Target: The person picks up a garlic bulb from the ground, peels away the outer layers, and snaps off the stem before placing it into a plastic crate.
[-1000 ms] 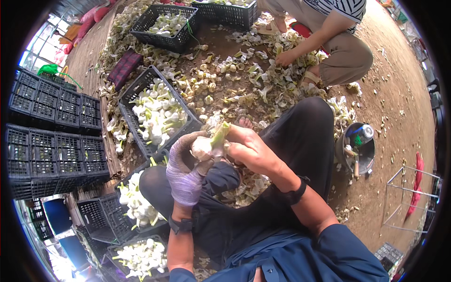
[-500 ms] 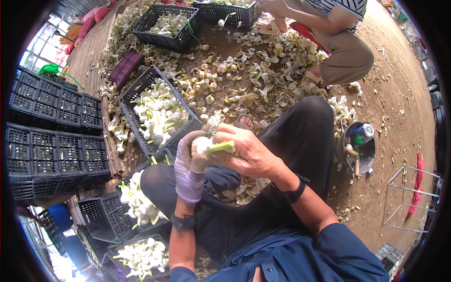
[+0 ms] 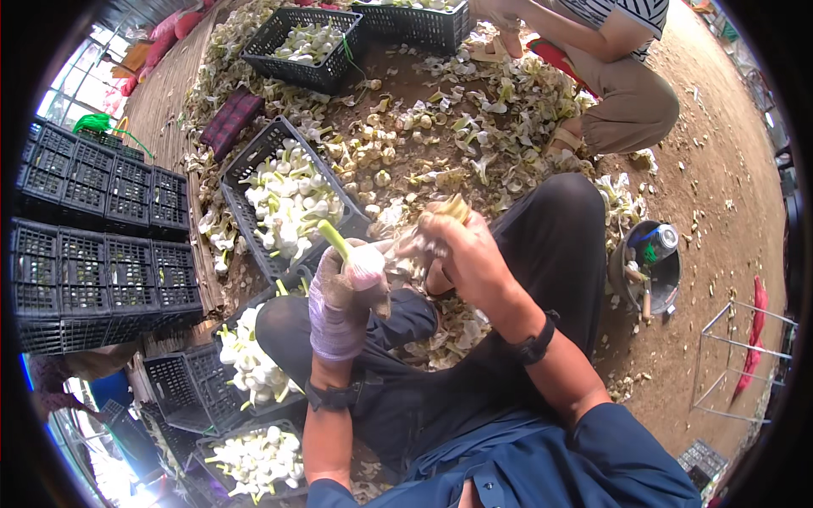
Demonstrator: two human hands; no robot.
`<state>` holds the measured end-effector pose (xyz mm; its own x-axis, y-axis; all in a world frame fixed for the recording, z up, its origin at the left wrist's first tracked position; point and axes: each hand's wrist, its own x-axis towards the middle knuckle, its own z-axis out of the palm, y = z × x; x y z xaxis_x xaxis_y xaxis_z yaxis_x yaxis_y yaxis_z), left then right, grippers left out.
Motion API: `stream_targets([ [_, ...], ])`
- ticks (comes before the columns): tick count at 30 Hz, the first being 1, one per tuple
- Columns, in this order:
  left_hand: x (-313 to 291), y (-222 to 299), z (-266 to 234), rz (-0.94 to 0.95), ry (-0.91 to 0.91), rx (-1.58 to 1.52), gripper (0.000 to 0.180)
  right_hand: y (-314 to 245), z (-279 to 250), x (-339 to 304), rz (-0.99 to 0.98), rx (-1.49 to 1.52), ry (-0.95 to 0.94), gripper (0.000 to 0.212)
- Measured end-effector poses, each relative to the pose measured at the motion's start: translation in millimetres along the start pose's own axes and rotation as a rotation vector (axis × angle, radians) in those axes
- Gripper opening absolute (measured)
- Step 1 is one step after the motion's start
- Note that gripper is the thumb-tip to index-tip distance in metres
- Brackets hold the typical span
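Observation:
My left hand [image 3: 332, 311], in a light purple glove with dirty fingertips, is closed around a garlic bulb [image 3: 365, 266]. The bulb is white with a pinkish tint, and its cut green stem points up and left. To the right, my bare right hand [image 3: 471, 264] pinches papery garlic skin [image 3: 455, 208]. Loose, blurred strips of it hang between the two hands. Just beyond my left hand stands a black crate [image 3: 245, 227] of trimmed garlic bulbs [image 3: 292, 199].
More garlic [image 3: 254, 461] fills crates by my left knee. Stacked black crates [image 3: 106, 279] stand at left. Peeled skins [image 3: 483, 127] litter the ground ahead. A bucket [image 3: 621, 275] holding a can is at right, near a wire frame [image 3: 703, 364]. Another person [image 3: 631, 102] sits at far right.
My right hand has moved away from the bulb, up and to the right, pulling skin off with it. The bulb in my left hand has turned, its stem now pointing up-left instead of right.

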<state>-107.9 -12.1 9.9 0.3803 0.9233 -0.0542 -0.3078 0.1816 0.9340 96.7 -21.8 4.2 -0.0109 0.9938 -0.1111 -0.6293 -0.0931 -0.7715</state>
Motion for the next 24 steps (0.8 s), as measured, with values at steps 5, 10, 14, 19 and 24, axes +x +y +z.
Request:
stream_targets([
  [5,-1.1,6.3,5.7,-0.093,0.038,-0.173,0.071,-1.7,-5.1,-1.6,-0.437,-1.443,0.128,0.024],
  [10,-2.2,7.5,7.4,-0.073,0.040,-0.179,0.078,-17.2,9.5,-3.9,-0.420,-0.754,-0.014,0.050],
  [14,-3.9,12.8,18.7,-0.101,-0.003,-0.168,0.068,-29.2,19.6,-13.5,-0.330,-0.785,-0.117,0.043],
  [19,2.2,14.4,8.9,-0.122,-0.021,-0.098,0.069,-17.3,10.5,-10.2,-0.266,-0.575,-0.187,0.030],
  [24,0.4,9.0,19.4,-0.093,0.089,0.103,0.081,-19.3,5.5,-12.3,-0.313,-0.850,-0.130,0.020],
])
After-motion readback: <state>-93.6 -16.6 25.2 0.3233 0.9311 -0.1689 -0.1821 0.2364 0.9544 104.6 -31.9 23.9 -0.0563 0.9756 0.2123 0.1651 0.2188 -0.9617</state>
